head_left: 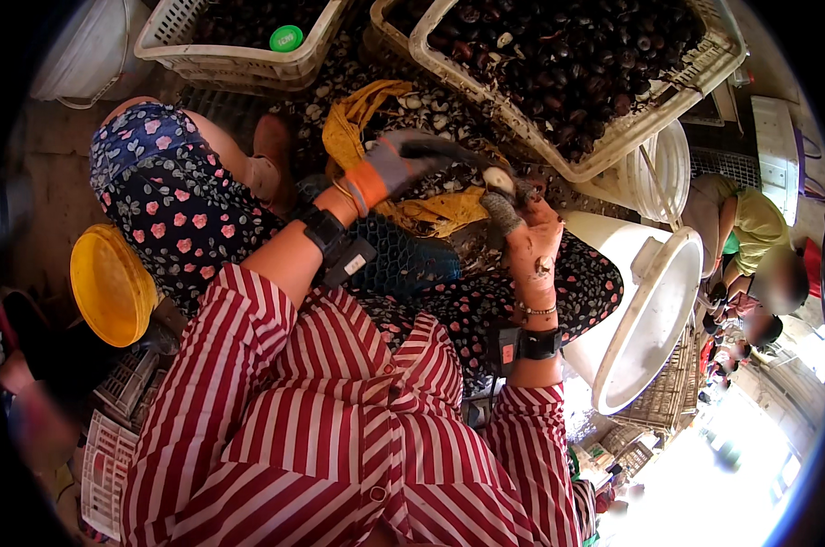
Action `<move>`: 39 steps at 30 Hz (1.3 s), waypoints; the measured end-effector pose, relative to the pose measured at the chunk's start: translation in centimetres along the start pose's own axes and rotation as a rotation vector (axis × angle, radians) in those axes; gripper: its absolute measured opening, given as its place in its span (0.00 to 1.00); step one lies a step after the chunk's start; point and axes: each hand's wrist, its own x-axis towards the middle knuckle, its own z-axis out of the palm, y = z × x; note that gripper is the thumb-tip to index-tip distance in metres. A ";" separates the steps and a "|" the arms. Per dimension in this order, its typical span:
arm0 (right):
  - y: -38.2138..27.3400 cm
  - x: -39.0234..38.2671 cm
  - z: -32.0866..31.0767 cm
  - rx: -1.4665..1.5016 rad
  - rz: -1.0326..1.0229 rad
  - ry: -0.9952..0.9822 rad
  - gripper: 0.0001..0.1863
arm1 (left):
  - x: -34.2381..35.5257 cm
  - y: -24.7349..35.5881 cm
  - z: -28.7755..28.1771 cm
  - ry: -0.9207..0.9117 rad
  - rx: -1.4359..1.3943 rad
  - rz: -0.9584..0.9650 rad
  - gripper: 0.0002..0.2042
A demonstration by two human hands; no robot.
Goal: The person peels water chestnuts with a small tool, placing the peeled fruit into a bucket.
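My left hand [396,166] wears a grey glove with an orange cuff and dark finger parts. Its fingers are bent toward my right hand; what they grip is lost in the dark. Grey covers sit on fingers of my right hand [533,221], closed round a small pale-topped round piece [497,179] where the two hands meet. A whitish scrap [544,264] clings to my right wrist. Yellow netting [444,211] lies below the hands, over a dark blue mesh [403,264]. Pale and dark scraps [431,118] cover the ground beyond.
A pale crate [604,169] heaped with dark brown round pieces stands far right, another crate [221,62] with a green lid [286,38] far left. A large white bucket [645,324] leans near my right knee, a yellow bucket [112,287] at left. Other people [759,223] sit at right.
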 end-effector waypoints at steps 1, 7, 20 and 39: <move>-0.4 -0.2 0.1 0.029 0.005 -0.015 0.17 | 0.1 -1.7 -0.8 0.045 -0.113 0.003 0.10; -0.2 -0.2 -0.2 -0.035 0.025 0.003 0.17 | 0.2 0.9 0.8 0.013 0.507 0.235 0.10; 3.4 2.0 -0.4 -0.264 -0.310 0.304 0.19 | -0.2 2.6 1.5 0.129 0.280 -0.074 0.10; 1.8 0.6 2.7 0.217 0.219 0.072 0.12 | -0.9 1.1 -0.3 0.077 0.379 0.038 0.11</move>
